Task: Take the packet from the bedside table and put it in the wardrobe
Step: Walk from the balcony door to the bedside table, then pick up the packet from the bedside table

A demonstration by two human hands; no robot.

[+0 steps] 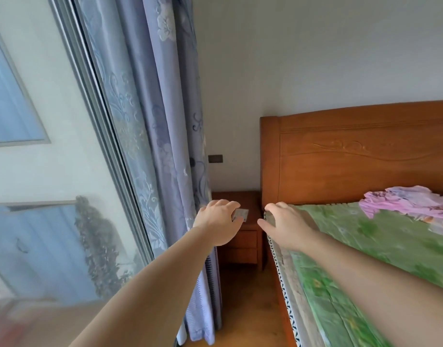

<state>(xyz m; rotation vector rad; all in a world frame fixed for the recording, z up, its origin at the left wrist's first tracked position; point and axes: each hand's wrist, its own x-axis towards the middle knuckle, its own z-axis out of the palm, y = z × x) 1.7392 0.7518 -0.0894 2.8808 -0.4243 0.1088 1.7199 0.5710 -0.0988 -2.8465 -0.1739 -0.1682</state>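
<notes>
A small pale packet [242, 214] lies flat near the front edge of the wooden bedside table [250, 201], which stands between the curtain and the bed. My left hand [218, 221] is stretched out to it, fingers apart and curled over the packet's left end, which they hide. I cannot see a firm grip on it. My right hand [285, 224] is also stretched forward, fingers spread and empty, above the near corner of the bed. The wardrobe is out of view.
A purple flowered curtain [165, 146] hangs just left of the table beside a large window [40, 171]. The bed with its green cover [365, 246] and wooden headboard [353, 156] fills the right. A pink cloth [410, 201] lies on it. A narrow strip of wooden floor [248, 309] runs between them.
</notes>
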